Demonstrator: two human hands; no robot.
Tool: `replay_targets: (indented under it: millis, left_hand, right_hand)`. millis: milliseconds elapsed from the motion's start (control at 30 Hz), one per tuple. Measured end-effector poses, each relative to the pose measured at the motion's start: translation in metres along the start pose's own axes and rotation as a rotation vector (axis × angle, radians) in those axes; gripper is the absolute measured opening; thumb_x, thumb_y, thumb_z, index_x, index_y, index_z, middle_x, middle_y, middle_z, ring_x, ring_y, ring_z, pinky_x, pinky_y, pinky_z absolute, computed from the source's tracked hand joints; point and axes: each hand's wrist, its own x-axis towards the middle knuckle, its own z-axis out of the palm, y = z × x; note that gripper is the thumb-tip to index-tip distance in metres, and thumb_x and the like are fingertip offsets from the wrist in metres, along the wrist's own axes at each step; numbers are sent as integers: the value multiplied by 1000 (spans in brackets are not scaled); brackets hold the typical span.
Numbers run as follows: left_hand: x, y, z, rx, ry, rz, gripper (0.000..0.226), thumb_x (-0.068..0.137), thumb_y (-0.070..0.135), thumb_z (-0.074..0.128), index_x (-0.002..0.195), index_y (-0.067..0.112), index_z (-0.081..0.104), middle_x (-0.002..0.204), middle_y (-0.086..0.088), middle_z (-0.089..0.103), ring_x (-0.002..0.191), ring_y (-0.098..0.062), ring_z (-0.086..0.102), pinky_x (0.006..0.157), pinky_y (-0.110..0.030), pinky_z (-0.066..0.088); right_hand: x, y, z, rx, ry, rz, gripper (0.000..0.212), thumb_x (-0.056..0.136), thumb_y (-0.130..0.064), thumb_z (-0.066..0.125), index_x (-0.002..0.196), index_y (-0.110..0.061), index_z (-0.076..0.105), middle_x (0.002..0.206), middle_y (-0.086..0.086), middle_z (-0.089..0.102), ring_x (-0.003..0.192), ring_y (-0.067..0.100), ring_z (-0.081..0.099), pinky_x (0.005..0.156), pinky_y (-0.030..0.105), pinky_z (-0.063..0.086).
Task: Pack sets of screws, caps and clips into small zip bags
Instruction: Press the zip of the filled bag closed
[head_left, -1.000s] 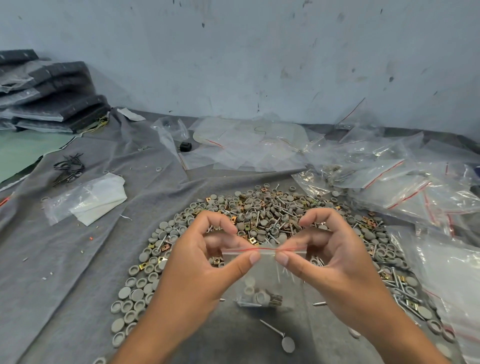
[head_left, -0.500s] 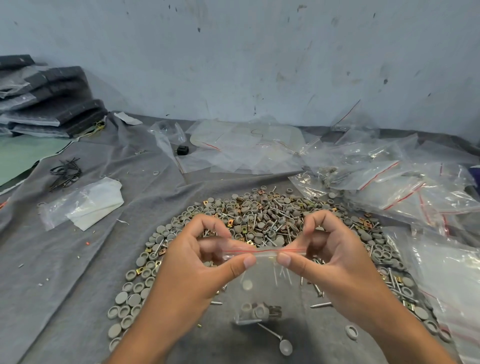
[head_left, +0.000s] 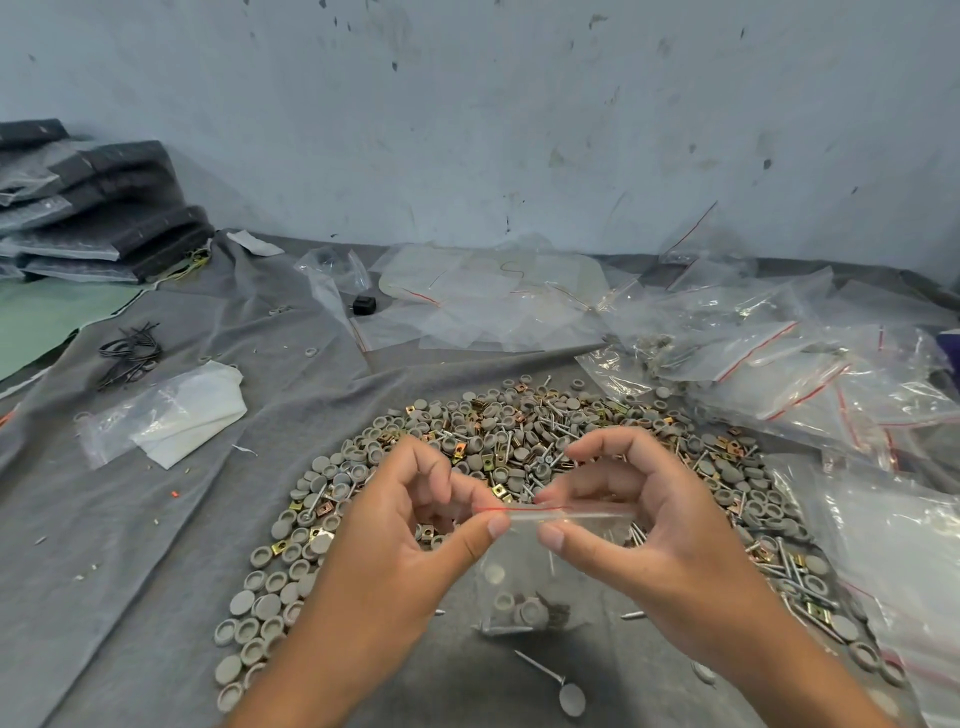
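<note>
A small clear zip bag (head_left: 524, 582) with a red line along its top hangs between my hands above the cloth. Grey caps, screws and a clip lie in its bottom. My left hand (head_left: 395, 535) pinches the left end of the zip strip between thumb and fingers. My right hand (head_left: 639, 525) pinches the strip just right of the left hand, thumb in front. Behind and around the hands spreads a pile of grey caps, screws and brass clips (head_left: 519, 441).
Filled and empty zip bags (head_left: 779, 374) lie heaped at the right and back. A folded white sheet in plastic (head_left: 171, 415) and black ties (head_left: 130, 353) sit at the left on the grey cloth (head_left: 156, 545). Dark stacked pads (head_left: 88, 208) stand far left.
The two thumbs have come closer together on the zip strip, and the bag's right end now sticks out past my right hand. The view has shifted slightly.
</note>
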Motion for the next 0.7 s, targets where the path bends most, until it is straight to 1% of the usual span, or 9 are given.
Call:
replay_targets:
  millis: [67,133,200,300,367,400,467,533,700]
  left_hand:
    - [-1,0,3,1,-19,7,34,78,37,80,83,40,47,94,-5,75,81,-14,68,73,-24,49]
    - [-2,-1,4,19,-27,14,31,80,37,80,86,40,49,97,-4,76,86,-17,70,75,-30,49]
    - [-3,-1,5,43,-26,24,30,81,36,79,87,41,50,97,-3,76,89,-21,71,78,-32,49]
    - [-3,-1,5,68,-23,34,30,80,35,80,89,40,51,96,-3,76,88,-22,70,77,-22,49]
    - [-2,-1,5,69,-24,33,30,80,34,80,89,37,51,95,-3,76,86,-20,70,75,-20,48]
    - [-2,0,5,66,-23,35,30,80,33,80,90,36,51,94,-4,76,85,-20,69,75,-22,48]
    - [-3,0,6,62,-18,39,32,79,32,80,90,33,50,92,-4,76,83,-22,69,77,-34,49]
    - [-4,1,6,68,-18,45,32,79,30,79,90,32,49,89,-4,75,82,-22,68,76,-43,48]
    - [-5,3,9,111,-13,58,34,78,27,74,87,34,43,85,-2,72,79,-22,64,75,-44,48]
  right_hand:
    - [-1,0,3,-50,16,-20,47,72,-47,84,110,-44,58,97,-6,77,95,15,74,72,25,59]
    - [-1,0,5,-88,28,-38,43,74,-48,81,110,-46,57,94,-9,77,92,13,73,75,22,57]
    - [-2,0,7,-91,31,-45,43,74,-47,80,110,-46,56,92,-9,77,89,14,74,72,25,58]
    - [-3,-2,8,-64,31,-55,41,75,-41,81,108,-44,57,90,-5,77,82,16,74,65,25,58]
    - [-4,-3,10,-61,39,-68,39,75,-38,81,106,-41,57,88,-4,76,77,15,74,62,23,57]
    - [-4,-4,10,-64,42,-75,37,75,-37,81,104,-40,57,87,-4,76,75,15,74,62,22,56]
    - [-4,-5,11,-69,45,-89,35,75,-36,80,101,-40,57,86,-4,76,72,12,73,62,17,55]
    - [-4,-6,12,-80,42,-97,34,76,-35,80,100,-41,57,86,-5,75,72,11,73,62,16,54]
    - [-4,-6,14,-117,19,-99,37,75,-41,79,103,-45,56,89,-9,75,78,12,73,62,20,56]
